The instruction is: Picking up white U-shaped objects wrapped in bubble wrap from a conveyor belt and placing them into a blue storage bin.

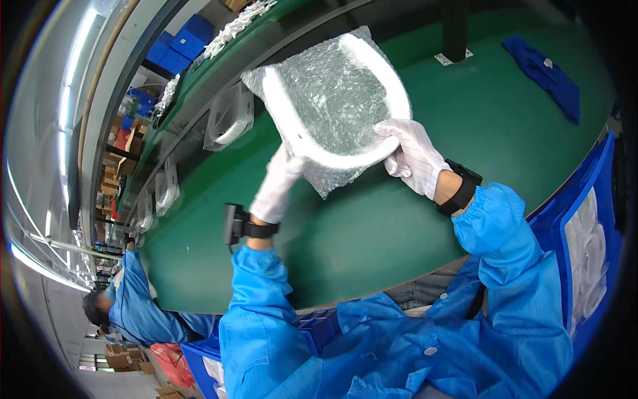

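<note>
A white U-shaped part [401, 86] in a crinkled clear plastic bag [332, 100] is tilted above the green table [372, 246]. My right hand [415, 158], in a white striped glove, is closed on its lower right edge, thumb on top. At the lower left edge is my left hand [278, 186], also gloved and slightly blurred. Its fingers are hidden by the bag and the part, so their grip does not show. Both wrists carry black strapped devices.
More bagged white parts [230, 120] lie along the table's far left side. A dark blue cloth [545, 76] rests at the far right, beyond a dark post [454, 33]. Blue bins [555, 233] stand near my right side. A co-worker [133, 306] sits at the left.
</note>
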{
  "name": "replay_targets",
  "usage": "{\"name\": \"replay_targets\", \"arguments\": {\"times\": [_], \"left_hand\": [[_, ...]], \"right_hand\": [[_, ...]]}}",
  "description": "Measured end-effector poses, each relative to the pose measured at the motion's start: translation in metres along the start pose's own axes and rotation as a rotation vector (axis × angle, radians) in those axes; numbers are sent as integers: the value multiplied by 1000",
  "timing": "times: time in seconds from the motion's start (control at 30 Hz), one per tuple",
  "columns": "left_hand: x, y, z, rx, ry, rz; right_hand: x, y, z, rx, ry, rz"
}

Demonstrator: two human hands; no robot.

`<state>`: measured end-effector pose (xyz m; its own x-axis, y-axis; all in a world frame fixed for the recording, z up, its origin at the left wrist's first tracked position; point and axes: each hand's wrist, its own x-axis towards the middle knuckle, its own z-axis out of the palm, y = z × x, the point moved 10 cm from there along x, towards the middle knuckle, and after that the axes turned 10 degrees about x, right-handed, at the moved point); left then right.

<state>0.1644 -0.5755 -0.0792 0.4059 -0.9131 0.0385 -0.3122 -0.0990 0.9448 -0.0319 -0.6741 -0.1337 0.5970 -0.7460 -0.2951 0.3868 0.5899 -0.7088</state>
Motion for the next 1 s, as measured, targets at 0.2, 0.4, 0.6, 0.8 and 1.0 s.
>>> {"name": "replay_targets", "arguments": {"times": [0.2, 0.4, 0.6, 0.8, 1.0], "left_hand": [[76, -134, -264, 119, 704, -442], [146, -211, -270, -317, 669, -668], [195, -158, -188, 283, 196, -250], [76, -55, 56, 580, -75, -45], [-64, 0, 245, 669, -420, 164]], "right_hand": [[14, -11, 2, 245, -14, 3], [8, 0, -4, 293, 51, 55], [26, 1, 2, 91, 4, -87], [66, -10, 15, -429, -140, -558], [65, -23, 65, -1388, 0, -967]]}}
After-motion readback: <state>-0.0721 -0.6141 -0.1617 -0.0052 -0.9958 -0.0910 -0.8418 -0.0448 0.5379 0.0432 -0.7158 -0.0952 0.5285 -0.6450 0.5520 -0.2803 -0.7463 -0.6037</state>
